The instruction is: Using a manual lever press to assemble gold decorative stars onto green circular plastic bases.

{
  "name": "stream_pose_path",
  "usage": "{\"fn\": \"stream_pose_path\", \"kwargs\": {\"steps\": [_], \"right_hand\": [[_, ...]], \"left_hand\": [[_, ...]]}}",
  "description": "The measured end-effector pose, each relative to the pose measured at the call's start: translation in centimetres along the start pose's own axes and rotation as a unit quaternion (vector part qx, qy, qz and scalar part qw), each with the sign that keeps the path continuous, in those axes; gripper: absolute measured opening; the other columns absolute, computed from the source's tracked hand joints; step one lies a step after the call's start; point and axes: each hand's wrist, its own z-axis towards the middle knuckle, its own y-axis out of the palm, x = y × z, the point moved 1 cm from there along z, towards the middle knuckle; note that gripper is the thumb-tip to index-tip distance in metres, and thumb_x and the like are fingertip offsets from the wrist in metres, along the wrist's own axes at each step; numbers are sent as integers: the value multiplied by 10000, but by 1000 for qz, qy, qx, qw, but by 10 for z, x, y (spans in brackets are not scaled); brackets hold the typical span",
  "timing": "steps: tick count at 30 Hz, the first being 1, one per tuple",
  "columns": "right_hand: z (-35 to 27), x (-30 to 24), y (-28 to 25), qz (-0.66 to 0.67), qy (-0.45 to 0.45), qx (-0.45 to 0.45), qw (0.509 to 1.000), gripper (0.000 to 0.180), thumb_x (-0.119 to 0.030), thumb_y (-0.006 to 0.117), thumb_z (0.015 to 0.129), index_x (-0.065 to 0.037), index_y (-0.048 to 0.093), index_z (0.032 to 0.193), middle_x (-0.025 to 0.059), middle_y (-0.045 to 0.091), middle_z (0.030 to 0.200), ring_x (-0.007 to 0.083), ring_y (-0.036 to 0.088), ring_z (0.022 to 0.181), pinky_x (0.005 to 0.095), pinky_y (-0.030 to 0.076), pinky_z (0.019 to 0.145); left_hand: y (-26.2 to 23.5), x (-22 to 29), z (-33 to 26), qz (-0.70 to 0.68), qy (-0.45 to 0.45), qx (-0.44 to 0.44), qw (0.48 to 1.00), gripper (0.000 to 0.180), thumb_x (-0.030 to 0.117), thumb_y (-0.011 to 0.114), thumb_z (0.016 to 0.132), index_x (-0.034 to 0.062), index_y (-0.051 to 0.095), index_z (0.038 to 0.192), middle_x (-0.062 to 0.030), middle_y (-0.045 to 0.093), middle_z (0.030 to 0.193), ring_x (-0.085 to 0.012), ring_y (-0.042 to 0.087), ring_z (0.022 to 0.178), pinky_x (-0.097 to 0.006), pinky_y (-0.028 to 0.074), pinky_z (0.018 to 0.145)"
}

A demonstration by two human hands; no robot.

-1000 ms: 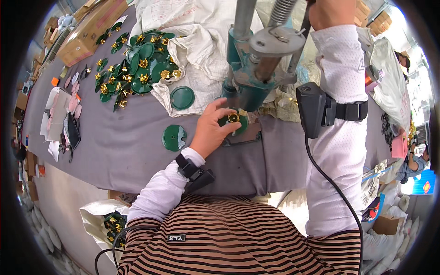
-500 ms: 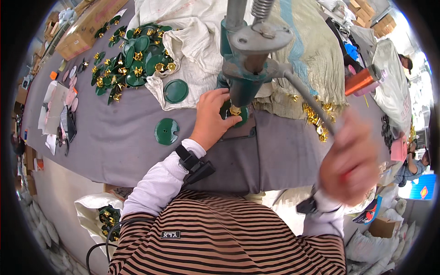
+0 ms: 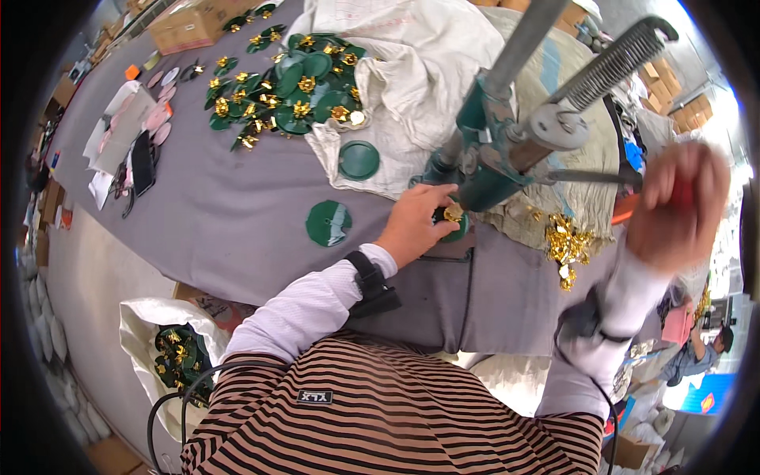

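Observation:
My left hand [image 3: 411, 226] pinches the edge of a dark green disc [image 3: 455, 231] at the base of a green hand press [image 3: 492, 176]. On the disc sits a small gold claw-shaped piece [image 3: 452, 213], just beside the lower end of the press. My right hand [image 3: 678, 214], smeared by motion, is wrapped round a red knob [image 3: 683, 194] at the end of the press lever [image 3: 592, 176]. A plain green disc [image 3: 359, 161] lies on white sacking, and a notched green disc [image 3: 328, 223] lies on the grey cloth left of my left hand.
Green discs with gold claws [image 3: 301, 85] are heaped at the far left. Loose gold pieces [image 3: 567, 239] lie right of the press. A white sack [image 3: 141, 324] below the table holds more discs. Scissors, a phone [image 3: 143, 165] and a carton [image 3: 186, 28] are at left.
My right hand has moved up and outward, raising the lever. The press's lower end has lifted off the gold piece. My left hand stays at the disc; the whole view has shifted.

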Motion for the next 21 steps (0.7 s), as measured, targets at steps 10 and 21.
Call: {"fn": "stream_pose_path", "kwargs": {"steps": [10, 21], "right_hand": [[102, 86, -18, -17, 122, -38, 992, 407, -195, 487, 984, 117, 508, 1245, 66, 559, 831, 119, 514, 672, 195, 427, 545], [96, 86, -2, -28, 132, -21, 991, 350, -129, 490, 969, 104, 519, 1227, 73, 561, 804, 130, 506, 651, 198, 429, 542]], "left_hand": [[-167, -61, -55, 59, -144, 77, 985, 435, 178, 799, 715, 56, 648, 1104, -101, 661, 1001, -250, 636, 948, -342, 493, 888], [-205, -118, 64, 399, -124, 146, 897, 397, 239, 773, 695, 78, 653, 1038, -102, 670, 954, -287, 580, 1024, -416, 414, 908]]}}
